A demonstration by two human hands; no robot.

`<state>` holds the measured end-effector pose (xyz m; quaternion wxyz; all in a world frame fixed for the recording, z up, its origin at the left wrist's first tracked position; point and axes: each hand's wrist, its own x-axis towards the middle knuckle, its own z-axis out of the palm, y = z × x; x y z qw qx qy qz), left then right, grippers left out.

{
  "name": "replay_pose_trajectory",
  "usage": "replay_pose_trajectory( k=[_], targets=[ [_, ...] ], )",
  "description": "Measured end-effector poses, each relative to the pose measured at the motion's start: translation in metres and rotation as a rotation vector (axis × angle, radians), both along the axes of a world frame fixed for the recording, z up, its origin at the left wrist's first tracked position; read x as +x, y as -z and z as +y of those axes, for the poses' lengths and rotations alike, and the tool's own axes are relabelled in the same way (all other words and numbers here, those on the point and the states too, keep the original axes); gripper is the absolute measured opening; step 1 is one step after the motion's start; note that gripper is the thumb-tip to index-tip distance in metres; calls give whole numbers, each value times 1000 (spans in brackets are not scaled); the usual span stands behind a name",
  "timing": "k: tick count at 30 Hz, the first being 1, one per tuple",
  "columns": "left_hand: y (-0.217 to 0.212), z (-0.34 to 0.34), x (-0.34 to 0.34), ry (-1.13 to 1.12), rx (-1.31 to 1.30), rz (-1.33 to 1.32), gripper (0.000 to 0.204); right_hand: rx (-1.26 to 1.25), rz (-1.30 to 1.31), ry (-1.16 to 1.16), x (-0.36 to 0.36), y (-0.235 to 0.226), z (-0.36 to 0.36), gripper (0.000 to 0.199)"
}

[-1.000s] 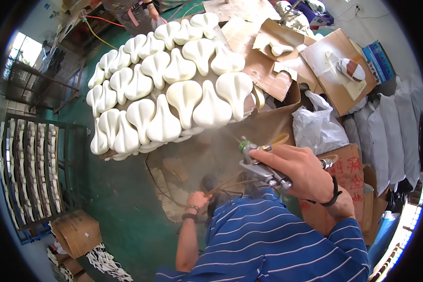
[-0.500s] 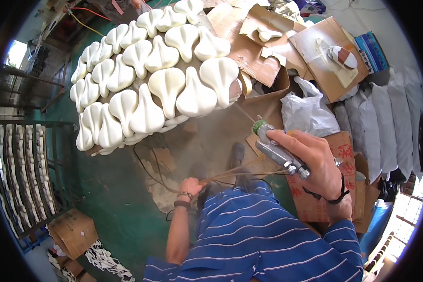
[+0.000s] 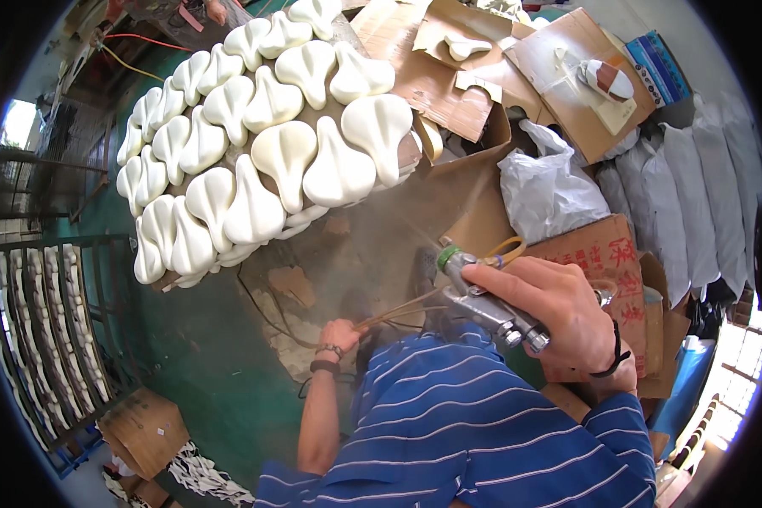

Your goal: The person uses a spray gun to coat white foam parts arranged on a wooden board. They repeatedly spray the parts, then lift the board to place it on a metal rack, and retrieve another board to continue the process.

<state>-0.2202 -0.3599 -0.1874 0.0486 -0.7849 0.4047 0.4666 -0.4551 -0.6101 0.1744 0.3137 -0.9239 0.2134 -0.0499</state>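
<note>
My right hand is wrapped round a silver spray gun with a green ring near its nozzle. A fine mist leaves the nozzle toward the rows of cream, saddle-shaped foam pads at the upper left. Thin hoses run from the gun across to my left hand, which is closed around them in front of my body. The pads sit close together in several rows on a board, broad and narrow ends alternating. The gun is to the right of the nearest row and apart from it.
Flattened cardboard and a white plastic bag lie to the right of the pads. Grey wrapped bundles stand at the far right. A dark rack of stacked pads and a cardboard box are at left. Another person's hand shows at the top.
The spray gun and my right hand have shifted slightly left and down. The view has moved a little, and another person's hand shows more at the top. My left hand keeps its hold on the hoses.
</note>
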Motion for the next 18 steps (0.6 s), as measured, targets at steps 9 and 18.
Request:
replay_pose_trajectory(
  k=[9, 18],
  targets=[
    [-3, -24, -4, 49, -42, -25, 48, -43, -127, 175, -25, 7, -17, 56],
    [-16, -64, -23, 128, 68, -28, 48, 42, 44, 147, -66, 10, -36, 63]
  ],
)
